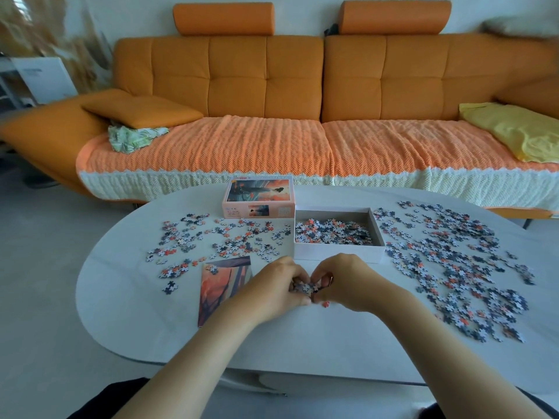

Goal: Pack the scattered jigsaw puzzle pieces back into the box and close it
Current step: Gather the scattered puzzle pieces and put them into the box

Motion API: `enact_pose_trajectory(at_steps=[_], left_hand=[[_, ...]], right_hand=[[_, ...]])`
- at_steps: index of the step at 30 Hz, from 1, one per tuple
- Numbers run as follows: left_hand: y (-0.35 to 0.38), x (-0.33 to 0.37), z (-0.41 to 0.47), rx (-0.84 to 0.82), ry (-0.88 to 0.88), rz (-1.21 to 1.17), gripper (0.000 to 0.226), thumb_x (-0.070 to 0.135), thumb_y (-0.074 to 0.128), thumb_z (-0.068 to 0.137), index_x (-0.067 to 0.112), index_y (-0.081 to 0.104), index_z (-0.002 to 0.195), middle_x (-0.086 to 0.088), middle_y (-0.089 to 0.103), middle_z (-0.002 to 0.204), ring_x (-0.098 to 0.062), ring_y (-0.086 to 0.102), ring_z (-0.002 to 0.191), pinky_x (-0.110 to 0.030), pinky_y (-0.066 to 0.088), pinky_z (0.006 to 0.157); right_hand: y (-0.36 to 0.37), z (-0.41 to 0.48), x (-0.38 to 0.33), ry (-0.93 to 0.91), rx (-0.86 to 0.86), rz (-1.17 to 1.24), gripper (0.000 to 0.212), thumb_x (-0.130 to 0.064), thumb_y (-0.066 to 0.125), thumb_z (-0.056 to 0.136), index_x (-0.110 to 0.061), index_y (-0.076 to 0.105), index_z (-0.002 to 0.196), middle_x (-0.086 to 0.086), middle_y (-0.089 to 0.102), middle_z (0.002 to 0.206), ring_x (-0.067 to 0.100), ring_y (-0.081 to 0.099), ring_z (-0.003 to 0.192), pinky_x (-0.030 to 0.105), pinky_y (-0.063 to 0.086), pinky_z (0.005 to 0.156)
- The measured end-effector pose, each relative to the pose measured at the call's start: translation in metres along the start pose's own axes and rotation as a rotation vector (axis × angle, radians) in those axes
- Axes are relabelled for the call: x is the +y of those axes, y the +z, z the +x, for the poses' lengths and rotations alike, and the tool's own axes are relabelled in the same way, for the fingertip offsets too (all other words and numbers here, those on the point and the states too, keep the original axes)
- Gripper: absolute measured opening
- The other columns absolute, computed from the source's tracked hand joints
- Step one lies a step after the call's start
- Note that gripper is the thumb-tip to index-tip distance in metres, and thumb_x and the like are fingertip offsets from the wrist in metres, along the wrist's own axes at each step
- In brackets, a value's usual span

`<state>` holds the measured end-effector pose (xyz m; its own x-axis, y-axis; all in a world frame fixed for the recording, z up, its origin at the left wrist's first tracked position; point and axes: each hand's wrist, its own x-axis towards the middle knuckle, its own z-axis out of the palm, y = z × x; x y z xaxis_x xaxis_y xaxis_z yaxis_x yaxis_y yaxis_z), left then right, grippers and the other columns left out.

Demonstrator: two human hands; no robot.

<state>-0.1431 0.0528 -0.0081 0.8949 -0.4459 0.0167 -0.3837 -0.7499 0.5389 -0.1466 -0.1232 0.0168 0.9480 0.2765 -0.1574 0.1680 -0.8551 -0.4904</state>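
while a small heap of puzzle pieces sits cupped between the left hand and the right hand, most of the job lies undone on the white bench. both grips are curled inward, fingertips pressed around the heap from either side, and the heap rests low on the bench just in front of the open box.

the likeliest trouble is spillage. the pieces are loose and flat, so a two-handed scoop raised over the box's near wall could shed some through gaps between the fingers. one orange piece lies outside the grip, just below the right hand, and could be left behind.

the box holds a shallow layer of pieces and stands just beyond the hands. a dense right-hand scatter spreads beside it on one side, a thinner left-hand scatter on the other. the lid stands just beside the box's far left corner. a printed picture sheet lies by the left hand with a few pieces on it, easy to overlook. an orange sofa runs behind.
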Motion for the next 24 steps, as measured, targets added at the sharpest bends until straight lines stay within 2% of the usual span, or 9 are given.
enact_pose_trajectory(at_steps=[3, 5, 8, 11, 15, 19, 22, 24], left_hand=[[-0.005, -0.002, -0.002, -0.004, 0.000, -0.009, 0.038, 0.039, 0.076, 0.079, 0.028, 0.064, 0.113, 0.011, 0.051, 0.104, -0.004, 0.052, 0.086, -0.017, 0.040, 0.072], [-0.009, -0.006, -0.004, -0.028, -0.015, 0.010, 0.051, 0.047, 0.075, 0.077, 0.032, 0.059, 0.123, 0.016, 0.047, 0.106, -0.002, 0.050, 0.085, -0.020, 0.040, 0.074], [-0.011, -0.011, -0.006, -0.086, -0.033, 0.111, 0.062, 0.051, 0.073, 0.077, 0.033, 0.054, 0.133, 0.018, 0.042, 0.107, -0.002, 0.045, 0.092, -0.023, 0.038, 0.079], [-0.005, -0.006, -0.004, -0.054, -0.022, 0.107, 0.050, 0.045, 0.072, 0.081, 0.027, 0.062, 0.127, 0.015, 0.046, 0.102, -0.003, 0.046, 0.089, -0.023, 0.039, 0.075], [0.001, 0.001, 0.000, 0.000, -0.009, 0.098, 0.034, 0.037, 0.074, 0.081, 0.024, 0.069, 0.112, 0.008, 0.053, 0.097, -0.006, 0.048, 0.085, -0.019, 0.035, 0.065], [0.000, 0.000, 0.000, 0.020, -0.012, 0.022, 0.026, 0.031, 0.077, 0.079, 0.022, 0.069, 0.102, 0.009, 0.053, 0.092, -0.002, 0.049, 0.078, -0.010, 0.034, 0.061], [0.001, 0.003, 0.000, 0.019, -0.008, -0.003, 0.017, 0.027, 0.077, 0.079, 0.025, 0.071, 0.095, 0.008, 0.052, 0.093, -0.004, 0.050, 0.080, -0.013, 0.035, 0.063], [0.003, 0.005, 0.001, 0.023, -0.006, -0.038, 0.018, 0.019, 0.077, 0.077, 0.025, 0.072, 0.093, 0.011, 0.054, 0.089, -0.001, 0.052, 0.078, -0.007, 0.035, 0.064]], right_hand=[[-0.006, -0.001, 0.008, 0.021, -0.006, -0.021, 0.033, -0.033, 0.082, 0.071, -0.030, 0.068, 0.101, -0.010, 0.059, 0.090, 0.002, 0.051, 0.069, 0.009, 0.037, 0.050], [-0.011, -0.003, 0.012, 0.053, -0.053, -0.037, 0.046, -0.039, 0.083, 0.069, -0.031, 0.064, 0.110, -0.012, 0.056, 0.095, 0.003, 0.051, 0.075, 0.013, 0.044, 0.057], [-0.011, -0.006, 0.014, 0.087, -0.066, -0.085, 0.049, -0.041, 0.085, 0.066, -0.030, 0.064, 0.109, -0.011, 0.059, 0.094, 0.008, 0.054, 0.082, 0.020, 0.044, 0.065], [-0.003, -0.003, 0.011, 0.077, -0.016, -0.007, 0.038, -0.033, 0.085, 0.067, -0.025, 0.071, 0.102, -0.007, 0.064, 0.090, 0.012, 0.060, 0.079, 0.019, 0.048, 0.062], [0.002, 0.001, 0.002, 0.035, -0.015, -0.020, 0.031, -0.025, 0.084, 0.069, -0.022, 0.074, 0.099, -0.004, 0.067, 0.090, 0.011, 0.059, 0.079, 0.025, 0.053, 0.070], [0.002, 0.002, 0.004, 0.051, -0.023, 0.031, 0.029, -0.023, 0.084, 0.068, -0.024, 0.074, 0.095, -0.006, 0.065, 0.086, 0.008, 0.057, 0.067, 0.028, 0.056, 0.064], [0.004, 0.003, 0.004, 0.049, -0.032, 0.031, 0.024, -0.024, 0.083, 0.069, -0.026, 0.075, 0.091, -0.009, 0.063, 0.085, 0.004, 0.055, 0.063, 0.024, 0.054, 0.058], [0.003, 0.005, 0.003, 0.049, -0.030, 0.050, 0.020, -0.021, 0.081, 0.069, -0.023, 0.075, 0.088, -0.006, 0.066, 0.083, 0.005, 0.054, 0.059, 0.020, 0.050, 0.051]])
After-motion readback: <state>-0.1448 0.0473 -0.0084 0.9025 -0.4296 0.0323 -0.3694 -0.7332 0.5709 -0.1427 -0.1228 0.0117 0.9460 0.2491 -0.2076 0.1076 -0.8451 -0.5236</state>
